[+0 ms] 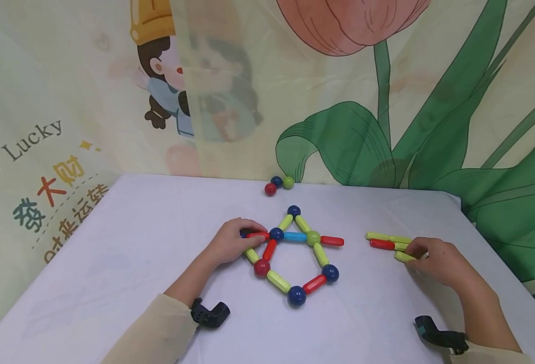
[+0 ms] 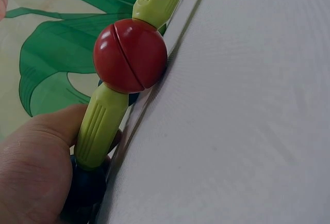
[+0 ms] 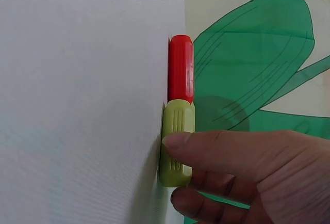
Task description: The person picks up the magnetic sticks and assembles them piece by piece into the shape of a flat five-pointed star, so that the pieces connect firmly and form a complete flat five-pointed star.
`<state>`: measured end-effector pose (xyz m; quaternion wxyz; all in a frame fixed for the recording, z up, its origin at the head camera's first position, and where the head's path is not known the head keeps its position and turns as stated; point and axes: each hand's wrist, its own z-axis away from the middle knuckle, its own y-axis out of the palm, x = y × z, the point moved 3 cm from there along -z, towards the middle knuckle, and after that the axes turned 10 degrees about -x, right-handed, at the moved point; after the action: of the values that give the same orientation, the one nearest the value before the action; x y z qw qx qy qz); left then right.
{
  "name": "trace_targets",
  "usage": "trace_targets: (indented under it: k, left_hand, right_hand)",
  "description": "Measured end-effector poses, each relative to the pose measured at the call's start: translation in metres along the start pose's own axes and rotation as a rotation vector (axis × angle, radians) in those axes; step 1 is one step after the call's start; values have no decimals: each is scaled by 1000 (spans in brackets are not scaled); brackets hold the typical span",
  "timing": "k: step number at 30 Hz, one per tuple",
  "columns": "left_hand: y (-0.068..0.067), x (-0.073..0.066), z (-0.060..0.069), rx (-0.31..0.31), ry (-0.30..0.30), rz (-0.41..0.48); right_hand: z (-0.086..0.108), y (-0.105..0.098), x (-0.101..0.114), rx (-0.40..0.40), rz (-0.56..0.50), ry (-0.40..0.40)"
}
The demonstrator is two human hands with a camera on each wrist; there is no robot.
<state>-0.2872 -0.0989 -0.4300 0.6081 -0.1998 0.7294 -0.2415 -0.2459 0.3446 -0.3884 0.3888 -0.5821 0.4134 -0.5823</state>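
Note:
A flat figure of magnetic rods and balls lies on the white table, with a blue rod (image 1: 295,236) across it. On its left side my left hand (image 1: 228,242) pinches a red magnetic rod (image 1: 259,235) between thumb and fingers, partly covering a dark blue ball. A red ball (image 2: 130,56) and a yellow-green rod (image 2: 101,126) show beside that hand in the left wrist view. To the right, my right hand (image 1: 440,260) pinches a yellow-green magnetic rod (image 3: 178,118) at the near side of a small group of rods. A red rod (image 3: 181,69) lies just beyond it.
Three loose balls, including a green ball (image 1: 287,182), sit at the back edge of the white table (image 1: 113,263). Another red rod (image 1: 332,241) sticks out of the figure toward the right. A printed cloth (image 1: 340,141) hangs behind the table.

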Motion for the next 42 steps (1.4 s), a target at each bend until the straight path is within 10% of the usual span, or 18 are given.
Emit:
trace_targets:
  k: [24, 42]
  left_hand:
    - [-1, -1, 0, 5, -3, -5]
    - [-1, -1, -1, 15, 12, -9]
  right_hand:
    - [0, -1, 19, 63, -133, -90]
    - [2, 36, 60, 220, -466, -195]
